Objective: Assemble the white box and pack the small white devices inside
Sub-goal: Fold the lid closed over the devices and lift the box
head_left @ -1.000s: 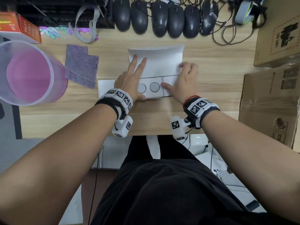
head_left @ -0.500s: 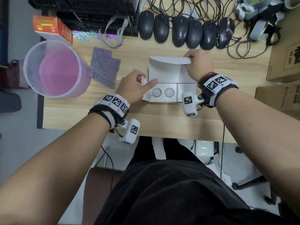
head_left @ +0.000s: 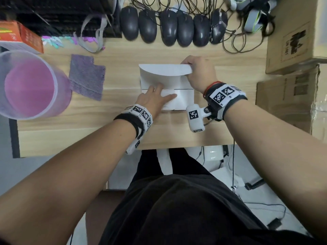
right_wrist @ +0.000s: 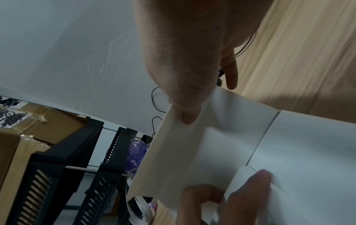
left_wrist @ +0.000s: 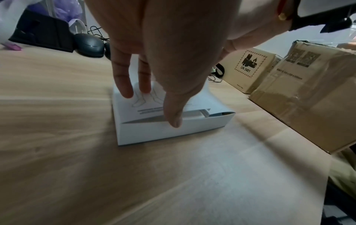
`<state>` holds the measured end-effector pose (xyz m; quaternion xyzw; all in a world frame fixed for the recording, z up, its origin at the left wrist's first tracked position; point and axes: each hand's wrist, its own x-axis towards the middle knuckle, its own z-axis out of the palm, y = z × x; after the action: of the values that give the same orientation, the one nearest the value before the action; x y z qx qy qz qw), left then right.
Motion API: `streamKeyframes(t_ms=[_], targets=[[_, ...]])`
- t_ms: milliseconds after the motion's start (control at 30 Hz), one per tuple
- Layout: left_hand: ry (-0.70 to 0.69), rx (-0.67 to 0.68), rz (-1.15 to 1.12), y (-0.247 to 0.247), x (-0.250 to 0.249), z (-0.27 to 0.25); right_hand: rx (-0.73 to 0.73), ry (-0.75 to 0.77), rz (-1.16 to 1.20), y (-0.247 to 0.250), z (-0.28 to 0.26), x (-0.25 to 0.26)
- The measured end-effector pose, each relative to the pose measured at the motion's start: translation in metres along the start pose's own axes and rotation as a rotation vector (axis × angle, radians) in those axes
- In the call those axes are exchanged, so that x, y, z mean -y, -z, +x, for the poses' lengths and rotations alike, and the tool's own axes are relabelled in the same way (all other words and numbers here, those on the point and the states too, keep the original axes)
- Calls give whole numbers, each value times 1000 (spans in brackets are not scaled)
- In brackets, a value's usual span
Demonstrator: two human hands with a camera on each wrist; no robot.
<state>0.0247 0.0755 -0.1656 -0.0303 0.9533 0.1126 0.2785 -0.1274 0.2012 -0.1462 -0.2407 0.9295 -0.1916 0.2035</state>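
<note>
The white box lies in the middle of the wooden desk. Its long lid curls up at the far side. My right hand pinches the lid's far right corner between thumb and finger, and the pinch on the lid's edge shows close up in the right wrist view. My left hand lies flat with straight fingers on a printed white flap folded over the box. The small white devices are hidden under that flap.
A pink translucent tub and a purple cloth sit at the left. Several black mice with tangled cables line the far edge. Cardboard boxes stand at the right, and an orange carton at the far left.
The left flap has been folded over the two round devices, which no longer show. My left hand moved onto it; my right hand went to the lid's far edge and holds it.
</note>
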Motion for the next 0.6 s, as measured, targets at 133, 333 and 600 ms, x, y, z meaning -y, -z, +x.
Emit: streamKeyframes(t_ms=[133,333,600], targets=[[23,38,-57,4,-3,3,2,6,-4,-1,0,-2],[74,39,-98,4,-8,5,13,10,9,-2,3,-4],[72,63,-97,13,-14,9,23,44,-29,-1,12,-6]])
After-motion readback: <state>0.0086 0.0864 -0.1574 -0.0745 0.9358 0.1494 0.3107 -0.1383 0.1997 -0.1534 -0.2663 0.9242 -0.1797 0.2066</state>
